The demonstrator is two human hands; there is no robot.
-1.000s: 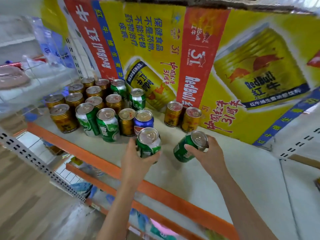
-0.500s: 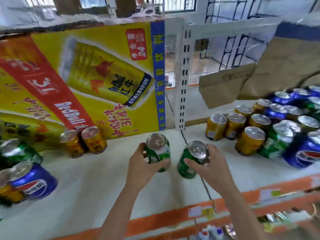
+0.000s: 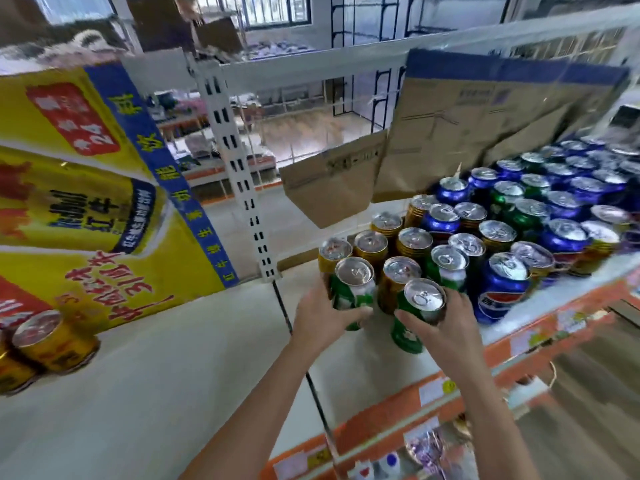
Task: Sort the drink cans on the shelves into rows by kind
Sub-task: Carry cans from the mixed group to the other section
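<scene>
- Head view: two green cans in hand. The left hand (image 3: 323,315) grips one green can (image 3: 353,289); the right hand (image 3: 446,327) grips the other green can (image 3: 415,311), tilted, over the shelf (image 3: 207,358).
- Just behind: a mixed cluster of gold, green and blue cans (image 3: 502,233).
- Two gold cans (image 3: 52,341) stand far left, by a yellow carton (image 3: 86,202).

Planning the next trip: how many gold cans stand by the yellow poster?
2. One gold can stands at the foot of the yellow poster; a second gold can, cut off by the frame edge, sits just left of it. Others may be out of view.
</scene>
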